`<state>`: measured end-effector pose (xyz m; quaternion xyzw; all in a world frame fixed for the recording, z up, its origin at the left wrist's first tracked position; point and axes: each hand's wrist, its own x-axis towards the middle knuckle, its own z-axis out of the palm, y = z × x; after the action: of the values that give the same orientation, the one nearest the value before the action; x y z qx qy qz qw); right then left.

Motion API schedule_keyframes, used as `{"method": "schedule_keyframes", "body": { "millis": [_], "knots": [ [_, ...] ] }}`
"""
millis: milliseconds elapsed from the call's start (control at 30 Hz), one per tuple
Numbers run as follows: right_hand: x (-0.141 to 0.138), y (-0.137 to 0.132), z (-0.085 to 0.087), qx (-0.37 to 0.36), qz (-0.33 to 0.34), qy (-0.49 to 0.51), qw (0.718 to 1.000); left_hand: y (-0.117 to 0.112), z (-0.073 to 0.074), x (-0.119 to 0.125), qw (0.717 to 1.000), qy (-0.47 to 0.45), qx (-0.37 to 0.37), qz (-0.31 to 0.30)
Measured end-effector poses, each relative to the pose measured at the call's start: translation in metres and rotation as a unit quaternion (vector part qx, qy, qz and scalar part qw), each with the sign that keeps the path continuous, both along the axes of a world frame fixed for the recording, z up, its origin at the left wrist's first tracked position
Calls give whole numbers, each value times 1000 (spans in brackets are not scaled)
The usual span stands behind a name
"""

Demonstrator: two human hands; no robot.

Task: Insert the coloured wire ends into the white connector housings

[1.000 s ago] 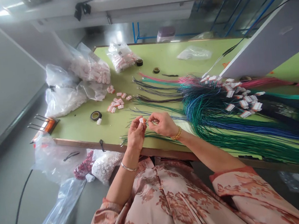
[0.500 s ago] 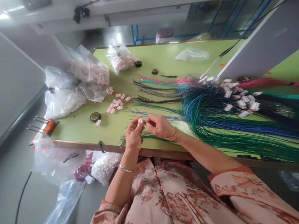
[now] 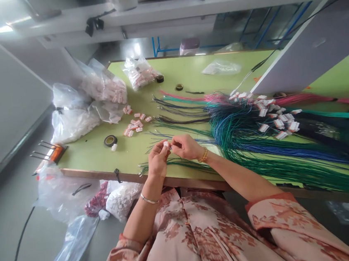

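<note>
Between the thumb and fingers of my left hand (image 3: pixel 158 159) is a small white and orange connector housing (image 3: pixel 166 144). My right hand (image 3: pixel 186 146) is pinched close against its right side, on what looks like a thin wire whose end is mostly hidden by the fingers. Beneath and beyond both hands, loose wire ends fan out to the left from a big bundle of green and blue wires (image 3: pixel 224 131). On that bundle rest several connector housings (image 3: pixel 281 121) with wires in them. Loose housings (image 3: pixel 134 124) lie in a small pile left of the wires.
Black tape rolls (image 3: pixel 110 141) sit on the green table (image 3: pixel 87 158). Plastic bags of housings (image 3: pixel 139 72) stand at the back left. An orange block with metal prongs (image 3: pixel 55 155) is at the left corner. Bags (image 3: pixel 119 200) hang below the front edge. A white shelf (image 3: pixel 165 13) crosses above.
The connector has turned slightly in my left hand, and its orange side shows less. My right hand stays pinched beside it. The whole view has shifted a little.
</note>
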<state>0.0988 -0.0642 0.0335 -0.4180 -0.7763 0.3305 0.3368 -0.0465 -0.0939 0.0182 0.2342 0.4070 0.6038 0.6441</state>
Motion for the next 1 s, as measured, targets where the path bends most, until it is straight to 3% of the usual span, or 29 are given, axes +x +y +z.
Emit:
{"method": "schedule_keyframes", "body": {
  "millis": [100,167,267,400,533,700,833,1000],
  "knots": [
    [9,40,6,-28,-6,21,999,6,-2,-5,1000,-29,-10,4],
    [13,75,8,-15,-81,3,997,8,-3,-6,999,-33,-11,1],
    [12,124,4,-6,-167,-112,979,9,-5,-6,999,-40,-19,-6],
    [-2,158,-8,-56,-202,-233,950,6,-7,-5,998,-45,-29,-13],
    [-12,167,-16,-90,-201,-279,935,4,-9,-8,998,-47,-27,-17],
    [-10,171,-19,-77,-203,-268,939,3,-8,-11,998,-50,-32,-23],
    [-6,167,-14,-45,-218,-175,959,4,-8,-10,998,-59,-27,-23],
    [0,139,1,1,-131,-2,991,11,-4,-8,997,-65,-28,-18]
  ]
}}
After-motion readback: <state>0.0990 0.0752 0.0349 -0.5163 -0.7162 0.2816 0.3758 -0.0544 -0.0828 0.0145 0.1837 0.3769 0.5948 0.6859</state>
